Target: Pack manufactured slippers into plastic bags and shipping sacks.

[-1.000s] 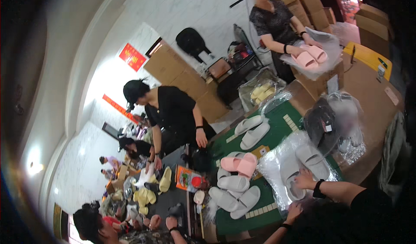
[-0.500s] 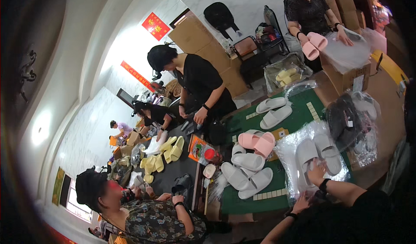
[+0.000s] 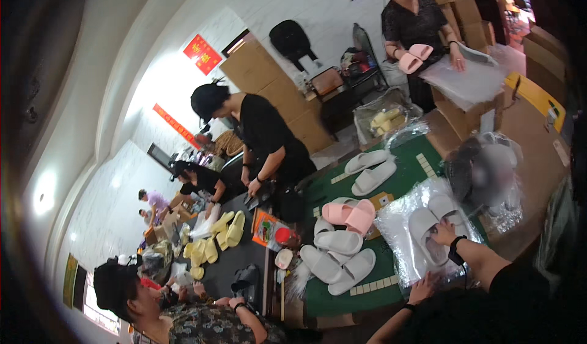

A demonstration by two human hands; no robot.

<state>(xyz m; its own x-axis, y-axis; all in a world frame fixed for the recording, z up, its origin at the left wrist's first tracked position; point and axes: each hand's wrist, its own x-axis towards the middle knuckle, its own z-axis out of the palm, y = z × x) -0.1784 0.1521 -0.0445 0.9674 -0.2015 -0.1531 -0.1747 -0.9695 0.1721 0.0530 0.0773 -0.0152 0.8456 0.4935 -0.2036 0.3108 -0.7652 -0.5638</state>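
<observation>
On a shiny clear plastic bag [image 3: 391, 231] lies a pair of white slide slippers, the left slipper [image 3: 420, 223] next to the right slipper [image 3: 443, 204]. My right hand [image 3: 445, 233] is closed on them, its fingers curled at the inner edges of the pair. Whether the slippers lie inside the bag or on top of it, I cannot tell. At the near edge of the bag my left hand [image 3: 420, 288] grips the plastic, its fingertips partly hard to make out.
Left of the bag are several white slippers [image 3: 321, 263] and a pink pair [image 3: 358, 215] on the green mat [image 3: 324, 295]. Bagged dark and light slippers [image 3: 483, 173] lie to the right. A person [image 3: 416, 26] across the table holds pink slippers; others work at a dark table [image 3: 251, 252].
My right hand has moved forward along the bag with the white slippers. My left hand stays at the near edge. The whole view has shifted a little.
</observation>
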